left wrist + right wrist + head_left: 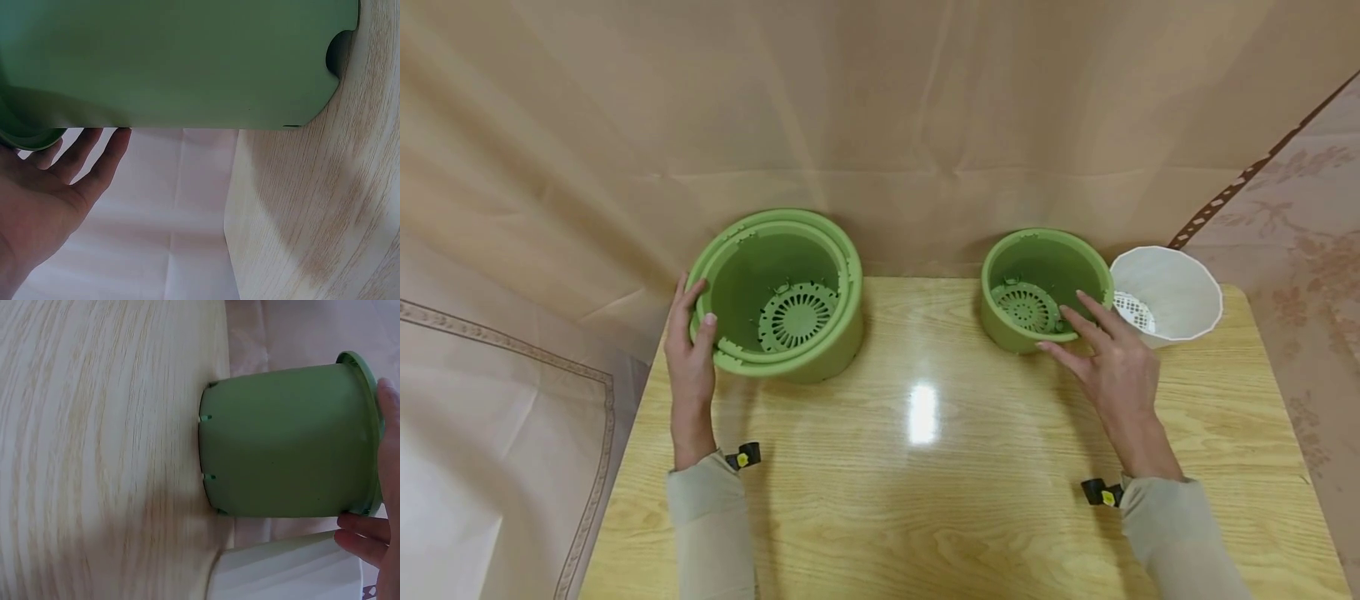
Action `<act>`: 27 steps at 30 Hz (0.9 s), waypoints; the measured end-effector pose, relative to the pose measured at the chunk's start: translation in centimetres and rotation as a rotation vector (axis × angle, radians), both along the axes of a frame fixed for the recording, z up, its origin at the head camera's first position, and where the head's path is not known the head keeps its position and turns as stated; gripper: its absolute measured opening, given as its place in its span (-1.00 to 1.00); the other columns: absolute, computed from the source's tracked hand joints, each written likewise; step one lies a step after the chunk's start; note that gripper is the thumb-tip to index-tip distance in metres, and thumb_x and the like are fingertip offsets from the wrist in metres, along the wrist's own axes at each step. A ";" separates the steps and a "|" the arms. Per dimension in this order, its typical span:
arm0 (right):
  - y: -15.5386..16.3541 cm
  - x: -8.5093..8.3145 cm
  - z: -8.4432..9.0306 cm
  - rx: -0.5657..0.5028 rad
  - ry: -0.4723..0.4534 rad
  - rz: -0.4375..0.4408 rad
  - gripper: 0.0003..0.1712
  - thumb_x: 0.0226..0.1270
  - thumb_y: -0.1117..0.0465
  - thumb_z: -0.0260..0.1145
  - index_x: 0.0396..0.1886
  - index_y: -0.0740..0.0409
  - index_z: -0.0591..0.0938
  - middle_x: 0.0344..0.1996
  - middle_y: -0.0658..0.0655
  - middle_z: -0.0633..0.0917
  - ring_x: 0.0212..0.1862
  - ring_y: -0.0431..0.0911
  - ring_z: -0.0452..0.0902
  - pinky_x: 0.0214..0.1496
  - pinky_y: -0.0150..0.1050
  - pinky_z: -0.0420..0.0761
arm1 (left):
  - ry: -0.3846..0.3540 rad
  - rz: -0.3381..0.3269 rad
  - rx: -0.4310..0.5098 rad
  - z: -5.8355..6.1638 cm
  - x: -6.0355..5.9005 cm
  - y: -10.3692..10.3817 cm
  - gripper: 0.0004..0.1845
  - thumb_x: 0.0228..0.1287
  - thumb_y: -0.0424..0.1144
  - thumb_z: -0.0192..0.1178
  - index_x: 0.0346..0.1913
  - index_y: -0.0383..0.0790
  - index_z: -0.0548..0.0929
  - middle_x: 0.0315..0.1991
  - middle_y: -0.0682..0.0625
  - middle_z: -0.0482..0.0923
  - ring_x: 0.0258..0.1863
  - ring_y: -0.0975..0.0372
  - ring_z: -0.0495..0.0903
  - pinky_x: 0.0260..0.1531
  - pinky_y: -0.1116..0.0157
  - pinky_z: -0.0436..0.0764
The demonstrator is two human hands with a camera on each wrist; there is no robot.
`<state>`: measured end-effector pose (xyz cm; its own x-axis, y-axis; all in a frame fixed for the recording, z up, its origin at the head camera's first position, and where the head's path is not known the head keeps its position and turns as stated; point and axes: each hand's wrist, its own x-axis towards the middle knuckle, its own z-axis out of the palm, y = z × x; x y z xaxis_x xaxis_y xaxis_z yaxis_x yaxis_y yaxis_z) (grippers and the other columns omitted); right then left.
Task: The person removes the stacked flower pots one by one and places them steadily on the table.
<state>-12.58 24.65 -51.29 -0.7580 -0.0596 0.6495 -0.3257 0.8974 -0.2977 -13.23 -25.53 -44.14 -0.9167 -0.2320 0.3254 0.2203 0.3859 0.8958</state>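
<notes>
A large green pot (pixel 808 350) with a second green pot nested inside stands at the table's back left. My left hand (pixel 694 321) lies against its left side, fingers straight along the outer wall and thumb resting on the rim. The left wrist view shows that hand (pixel 62 181) under the pot's wall (pixel 175 62) with its fingers spread. A smaller green pot (pixel 1007 329) stands at the back right. My right hand (pixel 1071 325) touches its near rim with straight fingertips. In the right wrist view those fingers (pixel 369 534) sit at the rim of the small pot (pixel 287 444).
A white pot (pixel 1172 292) stands right of the small green pot, close beside it, and shows again (pixel 281 572). The wooden table (pixel 925 467) ends just left of the large pot and backs onto a beige curtain (pixel 880 125).
</notes>
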 end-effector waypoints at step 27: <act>-2.6 -1.3 1.8 -0.027 0.195 0.126 -0.32 0.20 -0.29 0.29 -0.04 0.22 0.75 -0.12 0.28 0.73 -0.21 0.31 0.54 -0.22 0.16 0.49 | -0.011 -0.001 0.001 -1.3 -0.4 -0.8 -0.51 0.43 -0.36 0.00 0.40 -0.27 0.42 0.55 0.05 0.09 0.52 0.12 0.06 0.45 0.12 0.14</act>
